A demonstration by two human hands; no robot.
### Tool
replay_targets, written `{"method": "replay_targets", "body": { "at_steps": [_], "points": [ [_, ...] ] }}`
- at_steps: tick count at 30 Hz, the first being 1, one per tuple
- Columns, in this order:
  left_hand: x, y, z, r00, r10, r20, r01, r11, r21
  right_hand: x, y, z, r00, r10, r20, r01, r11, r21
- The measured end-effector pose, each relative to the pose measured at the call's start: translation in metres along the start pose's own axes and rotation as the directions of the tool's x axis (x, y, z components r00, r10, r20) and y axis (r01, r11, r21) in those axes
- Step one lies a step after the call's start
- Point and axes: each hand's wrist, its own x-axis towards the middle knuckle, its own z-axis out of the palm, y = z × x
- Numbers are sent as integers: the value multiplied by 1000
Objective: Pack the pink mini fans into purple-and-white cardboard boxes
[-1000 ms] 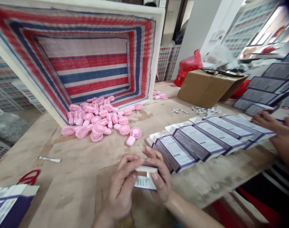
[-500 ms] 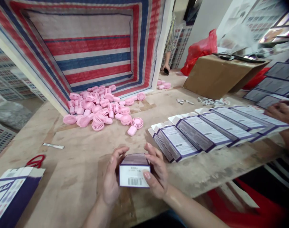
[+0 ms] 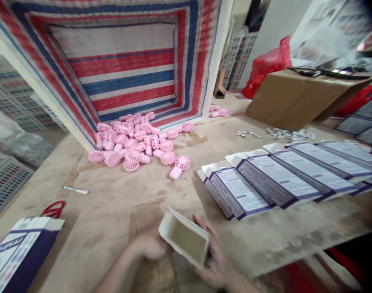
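An open, hollow carton point(image 3: 186, 240) is tilted over the near part of the table, its open end facing up toward the camera. My right hand point(image 3: 212, 252) wraps round its right side. Blurred and partly behind the carton, my left hand point(image 3: 154, 242) is at its left side; its fingers are hidden. Beyond them lies a heap of pink handheld fans point(image 3: 132, 142), and one fan point(image 3: 182, 162) rests at its near right edge. Flattened purple-and-white cartons point(image 3: 243, 189) overlap in a row to the right.
A striped woven sheet point(image 3: 128, 81) lines the big open box behind the fans. A brown cardboard box point(image 3: 302, 97) stands at the back right, near a red bag point(image 3: 270, 63). Another person's hand point(image 3: 220, 89) holds something dark. A printed box point(image 3: 21, 252) with red loops lies at left.
The carton has been turned from its barcode end to its open end. My left hand has dropped lower beside it. The other person's hand at the far right has left view; the view has shifted left.
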Motion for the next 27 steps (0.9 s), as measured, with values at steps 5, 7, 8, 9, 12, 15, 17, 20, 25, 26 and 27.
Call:
{"method": "replay_targets", "body": {
  "at_steps": [5,7,8,9,12,15,17,20,25,26,27],
  "points": [
    [89,-20,-2,967,76,-241,-16,970,243,19,-5,3,993,75,86,-81,995,63],
    [120,-31,6,932,100,-348,0,961,276,23,-7,4,977,127,172,-142,987,74],
    [132,-35,10,921,111,-375,-3,961,276,23,-8,4,969,164,187,-181,980,80],
    [139,-37,14,914,122,-387,-16,964,266,23,-8,5,964,196,181,-214,973,87],
    [141,-27,12,904,168,-394,-100,977,187,22,-8,7,961,228,157,-246,963,106],
    [113,6,-11,855,237,-461,-218,971,96,25,-10,6,957,233,171,-256,958,130],
    [84,34,-29,802,282,-527,-301,952,53,28,-11,4,952,246,182,-273,951,143],
    [36,69,-43,772,339,-537,-406,914,-7,32,-12,2,941,265,209,-300,941,158],
    [-3,88,-25,732,671,-117,-545,681,489,39,-17,0,933,255,255,-306,934,183],
    [-3,88,-21,724,689,36,-581,581,570,40,-19,0,933,248,259,-299,937,180],
    [-2,88,-18,717,674,176,-617,497,611,41,-20,-1,935,244,259,-294,939,177]
  ]
}}
